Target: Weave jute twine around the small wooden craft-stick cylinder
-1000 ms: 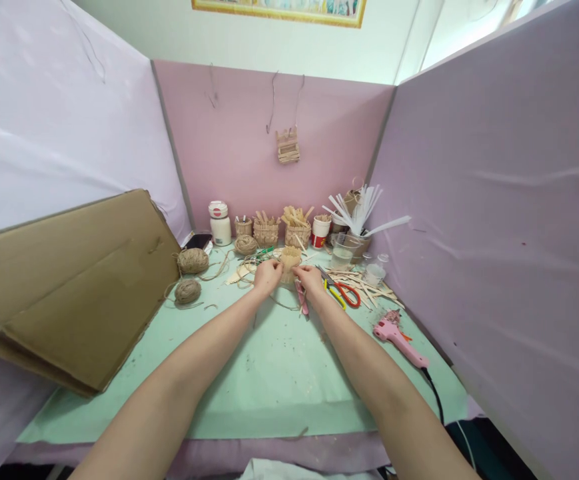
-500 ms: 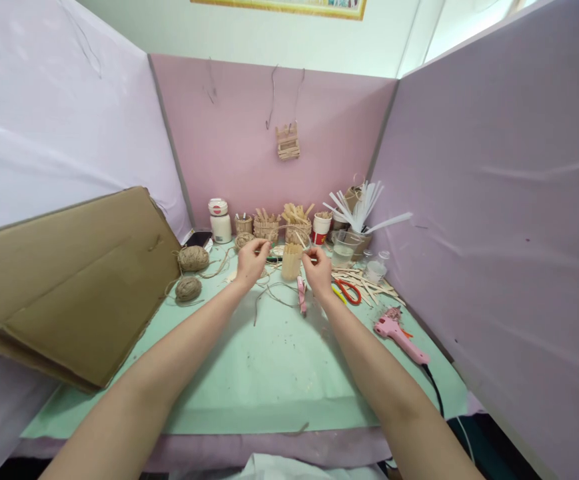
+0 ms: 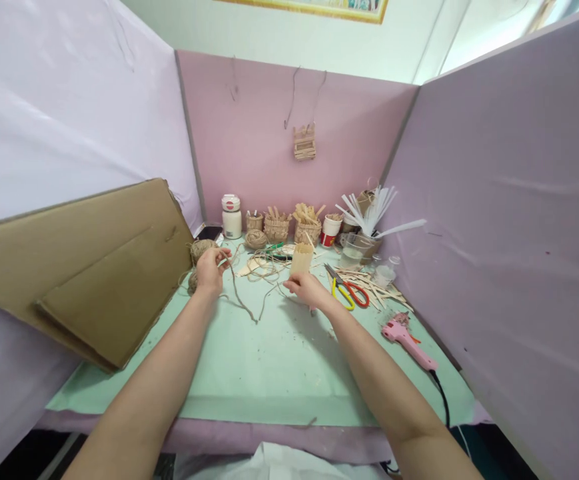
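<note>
A length of brown twine [image 3: 242,303] sags between my hands and touches the green tabletop at its lowest bend. My left hand [image 3: 212,269] pinches one part of it, close to two balls of twine [image 3: 202,249] at the left. Closed at its fingertips, my right hand [image 3: 307,289] is at the twine's other side. Just behind that hand stands a small cup-shaped holder of pale wooden sticks [image 3: 301,257], its base covered by the hand. A pink object is mostly hidden under my right hand.
Scissors [image 3: 354,293] with red and yellow handles lie right of my hand, near loose wooden sticks [image 3: 382,288]. A pink glue gun [image 3: 410,341] with a cord rests further right. Cardboard [image 3: 94,273] leans at left. A white bottle [image 3: 232,220] and stick-filled baskets [image 3: 308,231] line the back.
My left hand has moved left, drawing twine with it. My right hand has come down and nearer, from beside the stick holder to in front of it. The view has shifted slightly.
</note>
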`<state>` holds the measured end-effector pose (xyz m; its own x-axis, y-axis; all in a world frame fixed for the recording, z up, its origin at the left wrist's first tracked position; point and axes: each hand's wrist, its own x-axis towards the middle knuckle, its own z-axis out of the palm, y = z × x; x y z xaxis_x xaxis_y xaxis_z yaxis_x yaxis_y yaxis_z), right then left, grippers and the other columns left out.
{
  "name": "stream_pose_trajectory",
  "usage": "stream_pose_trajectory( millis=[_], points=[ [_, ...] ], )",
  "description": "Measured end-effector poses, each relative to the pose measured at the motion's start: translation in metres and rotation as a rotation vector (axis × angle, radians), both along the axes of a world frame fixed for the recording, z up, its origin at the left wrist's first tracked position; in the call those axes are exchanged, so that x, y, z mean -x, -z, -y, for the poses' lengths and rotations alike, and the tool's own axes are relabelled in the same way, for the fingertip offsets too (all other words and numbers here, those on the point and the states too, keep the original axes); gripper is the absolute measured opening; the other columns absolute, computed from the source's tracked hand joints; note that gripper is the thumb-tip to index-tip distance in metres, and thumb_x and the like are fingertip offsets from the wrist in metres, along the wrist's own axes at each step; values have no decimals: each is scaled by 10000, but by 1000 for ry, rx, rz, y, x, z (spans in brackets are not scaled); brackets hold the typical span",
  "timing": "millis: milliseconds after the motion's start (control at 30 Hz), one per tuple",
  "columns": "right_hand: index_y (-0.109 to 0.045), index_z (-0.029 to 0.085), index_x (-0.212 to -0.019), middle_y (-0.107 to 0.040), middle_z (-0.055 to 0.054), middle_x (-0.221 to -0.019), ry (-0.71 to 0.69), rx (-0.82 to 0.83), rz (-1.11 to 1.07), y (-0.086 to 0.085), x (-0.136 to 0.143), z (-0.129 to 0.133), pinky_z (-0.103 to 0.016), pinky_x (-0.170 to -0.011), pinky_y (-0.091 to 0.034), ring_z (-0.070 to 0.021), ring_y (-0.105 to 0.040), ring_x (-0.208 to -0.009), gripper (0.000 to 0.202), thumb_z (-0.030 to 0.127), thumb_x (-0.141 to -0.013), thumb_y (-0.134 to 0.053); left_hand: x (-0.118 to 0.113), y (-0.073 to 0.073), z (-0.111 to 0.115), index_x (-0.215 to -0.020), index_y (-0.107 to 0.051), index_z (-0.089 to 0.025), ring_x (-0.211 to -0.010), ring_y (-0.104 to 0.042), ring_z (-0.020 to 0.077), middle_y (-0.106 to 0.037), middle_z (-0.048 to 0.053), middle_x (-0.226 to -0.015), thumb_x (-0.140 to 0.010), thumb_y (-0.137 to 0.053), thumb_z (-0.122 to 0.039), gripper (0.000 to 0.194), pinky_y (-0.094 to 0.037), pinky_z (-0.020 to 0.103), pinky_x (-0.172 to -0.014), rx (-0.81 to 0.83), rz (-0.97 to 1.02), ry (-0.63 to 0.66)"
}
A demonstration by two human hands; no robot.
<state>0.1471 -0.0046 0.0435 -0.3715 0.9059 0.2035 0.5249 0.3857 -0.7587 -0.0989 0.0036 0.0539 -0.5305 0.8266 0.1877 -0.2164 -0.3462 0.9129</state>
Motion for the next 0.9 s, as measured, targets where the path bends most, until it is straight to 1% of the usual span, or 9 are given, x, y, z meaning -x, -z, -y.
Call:
stream_pose_trajectory(
  millis=[100,200,267,367,500,600,700,800,900],
  points=[
    [-569,186,-551,-579,-27,-571,149,-111,147,13,10,-1,-253,-550,-294,-136,-471,-561,175,261,-706,-602,2,3,-2,-573,-480,-165,-689,-593,143,-619,53,-724,-560,-469,-230,67,-497,259,-635,56,61,118],
    [-584,182,-589,-609,-50,-644,158,-108,276,27,22,-1,-255,-577,-301,-148,-499,-620,120,249,-684,-617,4,9,-4,-565,-449,-172,-673,-608,156,-629,65,-710,-550,-481,-219,59,-499,269,-619,98,99,121],
    [-587,183,-602,-621,-51,-687,165,-126,280,33,27,-1,-254,-619,-321,-154,-517,-670,101,228,-692,-592,4,12,-4,-565,-422,-180,-652,-609,148,-635,63,-706,-554,-469,-219,62,-493,265,-613,129,90,101],
    [-584,189,-661,-625,-40,-738,195,-198,141,34,24,-1,-259,-682,-342,-156,-527,-727,131,219,-750,-492,2,12,-3,-587,-434,-175,-585,-588,119,-630,45,-679,-563,-455,-216,51,-469,243,-583,203,54,91],
    [-539,190,-790,-606,-36,-766,291,-262,-209,26,7,0,-263,-661,-366,-157,-522,-708,174,320,-805,-426,-6,12,0,-604,-460,-166,-487,-524,89,-615,29,-642,-578,-474,-220,61,-417,213,-508,218,-50,126],
    [-487,197,-838,-598,-24,-773,353,-279,-453,19,-6,-1,-258,-620,-379,-129,-492,-614,179,358,-825,-411,-13,16,0,-624,-491,-163,-453,-480,75,-614,18,-641,-624,-488,-258,95,-385,199,-478,185,-216,157],
    [-461,201,-854,-595,-9,-765,342,-245,-661,13,-15,-5,-245,-577,-390,-106,-476,-564,190,383,-802,-468,-18,25,0,-665,-538,-164,-472,-489,88,-618,14,-656,-675,-497,-294,137,-390,212,-497,167,-489,195],
    [-469,196,-919,-617,-19,-795,335,-225,-810,9,-22,-10,-242,-579,-412,-110,-522,-608,279,387,-741,-567,-23,36,3,-700,-586,-168,-551,-542,123,-627,20,-675,-708,-507,-270,130,-425,247,-588,166,-874,250],
    [-510,189,-964,-638,-31,-816,299,-177,-901,6,-27,-13,-245,-585,-427,-115,-550,-641,348,390,-703,-621,-30,43,9,-734,-630,-180,-737,-584,169,-649,47,-763,-711,-516,-212,120,-439,281,-729,163,-1203,300]
  ],
)
